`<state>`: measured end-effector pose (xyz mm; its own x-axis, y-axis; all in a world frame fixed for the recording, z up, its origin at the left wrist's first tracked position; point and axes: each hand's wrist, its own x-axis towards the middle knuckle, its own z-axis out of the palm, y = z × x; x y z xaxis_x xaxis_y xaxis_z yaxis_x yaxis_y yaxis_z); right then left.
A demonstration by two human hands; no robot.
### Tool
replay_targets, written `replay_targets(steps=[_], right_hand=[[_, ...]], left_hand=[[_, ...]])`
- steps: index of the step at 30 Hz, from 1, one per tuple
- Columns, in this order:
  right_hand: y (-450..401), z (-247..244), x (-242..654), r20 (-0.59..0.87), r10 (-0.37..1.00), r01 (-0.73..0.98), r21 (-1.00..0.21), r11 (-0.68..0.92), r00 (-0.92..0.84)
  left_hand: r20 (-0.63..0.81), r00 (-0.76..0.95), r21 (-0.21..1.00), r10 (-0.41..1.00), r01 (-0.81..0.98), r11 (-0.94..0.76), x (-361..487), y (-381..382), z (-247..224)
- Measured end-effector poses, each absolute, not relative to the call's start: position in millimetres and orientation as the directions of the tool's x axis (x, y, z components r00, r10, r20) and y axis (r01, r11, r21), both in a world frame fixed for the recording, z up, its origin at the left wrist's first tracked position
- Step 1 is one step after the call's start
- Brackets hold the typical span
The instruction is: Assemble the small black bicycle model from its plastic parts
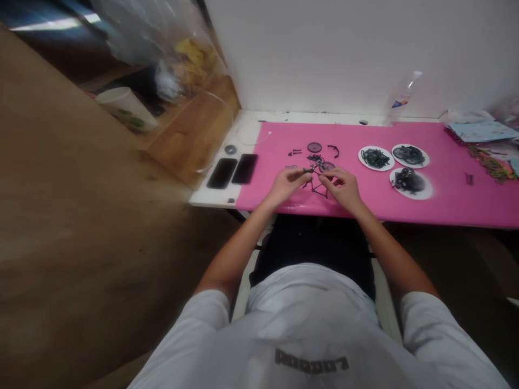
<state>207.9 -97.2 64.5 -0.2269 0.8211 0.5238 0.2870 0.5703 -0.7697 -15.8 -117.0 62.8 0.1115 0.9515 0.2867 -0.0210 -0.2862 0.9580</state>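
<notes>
Between my two hands is a small dark model bicycle frame [320,190], held just above the pink mat near the table's front edge. My left hand [286,186] is closed in a pinch at its upper left end. From the other side, the thumb and fingers of my right hand [344,190] pinch its upper part. Just beyond my fingertips lies a dark cluster of bicycle parts with a spoked wheel [326,167]. Farther back are a loose wheel [314,147], a curved dark strip [334,151] and some tiny dark pieces [297,152].
Three white plates of dark small parts, one of them a front plate [424,189], stand right on the pink mat [365,202]. Two phones, including a black phone [221,173], lie left. A clear bottle [405,92] stands by the wall; bagged items [486,132] lie far right.
</notes>
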Motion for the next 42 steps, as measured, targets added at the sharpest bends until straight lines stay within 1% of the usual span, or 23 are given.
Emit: replay_targets(steps=[4,9,11,15,18,22,27,32,35,42], right_hand=[[-96,64,209,0.484,0.833,0.310,-0.775,0.550,-0.268],[-91,60,212,0.423,0.873,0.364,-0.795,0.486,-0.241],[-87,57,214,0.414,0.882,0.384,-0.794,0.471,-0.226],[-81,49,217,0.415,0.881,0.394,-0.789,0.472,-0.225],[-78,45,218,0.414,0.878,0.392,-0.786,0.478,-0.241],[-74,39,219,0.433,0.859,0.414,-0.753,0.511,-0.273],[-66,28,218,0.480,0.816,0.503,-0.644,0.577,-0.322],[-45,24,203,0.446,0.798,0.571,-0.558,0.603,-0.406],[-28,29,186,0.436,0.795,0.619,-0.501,0.604,-0.423],[-8,39,144,0.326,0.825,0.732,-0.385,0.562,-0.462]], left_hand=[[0.298,0.065,0.955,0.952,-0.030,-0.297,-18,-119,68],[0.312,-0.086,0.947,0.946,-0.053,-0.317,-26,-116,71],[0.350,-0.177,0.931,0.920,-0.045,-0.363,-31,-111,68],[0.431,-0.391,0.888,0.813,0.022,-0.460,-47,-97,56],[0.454,-0.450,0.875,0.769,0.063,-0.480,-61,-87,45],[0.458,-0.487,0.875,0.744,0.097,-0.475,-73,-81,38],[0.465,-0.496,0.877,0.733,0.145,-0.458,-72,-82,42],[0.465,-0.492,0.879,0.736,0.153,-0.452,-70,-83,45],[0.460,-0.487,0.882,0.742,0.158,-0.444,-70,-83,45],[0.465,-0.451,0.880,0.762,0.140,-0.454,-67,-85,45]])
